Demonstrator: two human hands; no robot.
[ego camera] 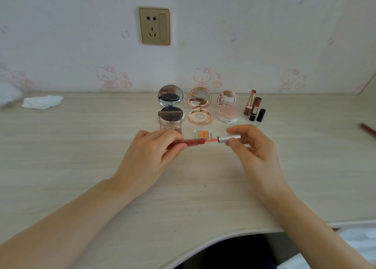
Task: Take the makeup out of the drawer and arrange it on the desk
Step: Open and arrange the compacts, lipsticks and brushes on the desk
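Observation:
My left hand point(151, 152) grips a red lip gloss tube point(194, 142) held sideways over the desk point(81, 156). My right hand point(251, 146) pinches its silver cap point(228, 138), pulled a little away so the orange wand stem point(212, 140) shows between them. Behind stand three open round compacts: a silver one point(170, 97), a rose-gold one point(199, 105) and a pink one point(227, 106). A brown clear case point(169, 119) and a small orange eyeshadow pan point(203, 134) lie in front of them. Two uncapped lipsticks point(252, 103) stand with their caps at the right.
A crumpled white tissue point(42, 101) lies at the back left of the desk. A reddish pencil point(368, 129) pokes in at the right edge. A gold wall socket point(154, 26) is above. The desk's curved front edge point(223, 236) runs below my arms.

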